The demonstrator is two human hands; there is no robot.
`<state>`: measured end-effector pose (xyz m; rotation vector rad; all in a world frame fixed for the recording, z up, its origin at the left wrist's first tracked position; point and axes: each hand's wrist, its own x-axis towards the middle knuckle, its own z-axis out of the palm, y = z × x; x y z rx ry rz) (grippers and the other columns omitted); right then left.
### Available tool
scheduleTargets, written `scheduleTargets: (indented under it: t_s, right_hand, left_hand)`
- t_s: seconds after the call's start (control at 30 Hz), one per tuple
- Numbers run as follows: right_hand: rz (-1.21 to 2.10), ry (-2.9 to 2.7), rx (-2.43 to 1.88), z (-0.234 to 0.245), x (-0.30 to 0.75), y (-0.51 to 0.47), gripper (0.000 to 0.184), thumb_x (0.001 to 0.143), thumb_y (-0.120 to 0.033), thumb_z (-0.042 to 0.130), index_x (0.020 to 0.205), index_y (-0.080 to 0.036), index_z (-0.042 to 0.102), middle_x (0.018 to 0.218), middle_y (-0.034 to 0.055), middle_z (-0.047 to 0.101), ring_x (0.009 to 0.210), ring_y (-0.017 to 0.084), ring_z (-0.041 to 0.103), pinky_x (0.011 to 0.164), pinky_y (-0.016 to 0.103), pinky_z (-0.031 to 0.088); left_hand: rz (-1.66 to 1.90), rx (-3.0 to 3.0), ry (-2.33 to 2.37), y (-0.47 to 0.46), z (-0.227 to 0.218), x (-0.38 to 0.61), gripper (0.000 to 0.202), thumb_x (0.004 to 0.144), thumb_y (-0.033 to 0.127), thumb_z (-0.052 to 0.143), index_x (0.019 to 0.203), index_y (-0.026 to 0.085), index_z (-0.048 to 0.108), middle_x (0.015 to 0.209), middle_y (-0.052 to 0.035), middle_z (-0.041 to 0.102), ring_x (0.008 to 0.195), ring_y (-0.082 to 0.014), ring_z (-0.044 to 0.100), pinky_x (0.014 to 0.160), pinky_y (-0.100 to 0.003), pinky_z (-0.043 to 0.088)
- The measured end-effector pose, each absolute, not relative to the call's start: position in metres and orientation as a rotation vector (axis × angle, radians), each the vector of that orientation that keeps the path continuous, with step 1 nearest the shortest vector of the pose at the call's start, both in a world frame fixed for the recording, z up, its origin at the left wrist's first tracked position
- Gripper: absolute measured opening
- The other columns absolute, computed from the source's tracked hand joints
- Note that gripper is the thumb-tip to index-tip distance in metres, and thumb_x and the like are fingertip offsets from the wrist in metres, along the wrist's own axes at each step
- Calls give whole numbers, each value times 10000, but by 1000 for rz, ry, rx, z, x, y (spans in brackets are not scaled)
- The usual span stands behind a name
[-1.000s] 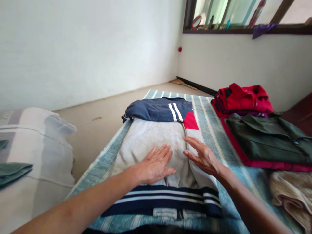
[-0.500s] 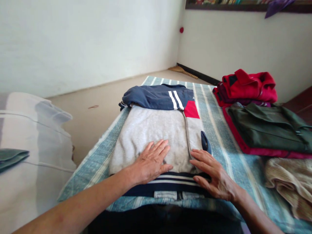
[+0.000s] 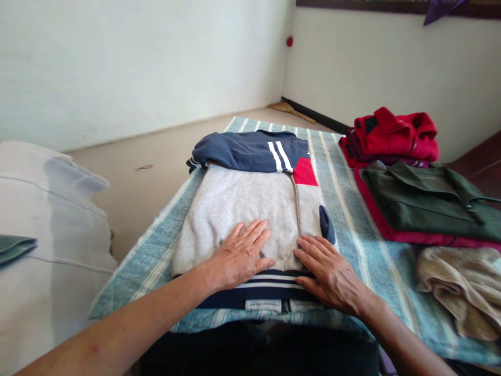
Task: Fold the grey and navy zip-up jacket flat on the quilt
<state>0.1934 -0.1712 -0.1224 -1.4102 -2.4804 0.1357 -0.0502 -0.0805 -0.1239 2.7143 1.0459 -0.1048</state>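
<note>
A grey, navy and red jacket (image 3: 242, 203) lies partly folded on a blue striped cloth (image 3: 344, 209), with one navy sleeve laid across its top. Its striped hem band faces me. My left hand (image 3: 242, 256) rests flat on the grey fabric near the hem, fingers stretched out. Over the jacket's lower right part, beside the seam and below the navy pocket edge, lies my right hand (image 3: 329, 269) with its fingers extended. Neither hand grips the fabric.
To the right sit folded red clothes (image 3: 399, 136), a dark green garment (image 3: 434, 201) on a magenta one, and a crumpled beige cloth (image 3: 462, 287). At the left is a whitish covering (image 3: 50, 209) with a green folded cloth (image 3: 15, 248) on it. White walls stand behind.
My right hand has slid slightly left over the jacket, closer to my left hand. My left hand stays at about the same spot on the fabric. The view has shifted a little.
</note>
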Motion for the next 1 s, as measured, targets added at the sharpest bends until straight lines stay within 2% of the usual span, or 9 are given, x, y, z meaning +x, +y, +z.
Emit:
scheduleTargets:
  t_s: [0.13, 0.33, 0.57, 0.77, 1.0]
  right_hand:
    - [129, -2492, -1428, -121, 193, -172, 456, 915, -393, 552, 1309, -164, 550, 1371, 156, 548, 1322, 306, 449, 1104, 541, 357]
    - [36, -2452, -1504, -119, 192, -173, 537, 930, -496, 507, 1346, -156, 518, 1425, 148, 500, 1358, 311, 405, 1115, 559, 332]
    - [35, -2400, -1653, -128, 178, -170, 529, 913, -463, 549, 1347, -161, 534, 1427, 162, 492, 1355, 331, 406, 1094, 578, 352]
    - [-5, -2384, -1684, -137, 173, -170, 552, 895, -487, 572, 1367, -207, 517, 1437, 140, 487, 1348, 321, 419, 1101, 559, 351]
    - [-135, -2486, -1619, -143, 174, -166, 641, 856, -589, 579, 1378, -226, 495, 1414, 163, 505, 1310, 352, 462, 1030, 556, 429]
  left_hand:
    - [-83, 2726, 1037, -80, -124, -51, 652, 958, 568, 334, 1477, 174, 355, 1583, -118, 239, 1464, -270, 176, 1176, -470, 117]
    - [-122, 2690, 1068, -79, -122, -52, 655, 943, 554, 399, 1478, 179, 356, 1581, -104, 247, 1463, -265, 184, 1176, -483, 138]
    - [-126, 2718, 1061, -78, -121, -56, 649, 934, 564, 409, 1475, 208, 365, 1583, -96, 239, 1460, -259, 198, 1174, -474, 154]
    - [-135, 2713, 1056, -76, -123, -56, 647, 937, 550, 418, 1478, 200, 363, 1576, -101, 249, 1454, -272, 214, 1169, -497, 179]
    - [-27, 2729, 1036, -78, -123, -60, 620, 933, 481, 474, 1473, 194, 372, 1563, -95, 284, 1444, -281, 245, 1164, -503, 199]
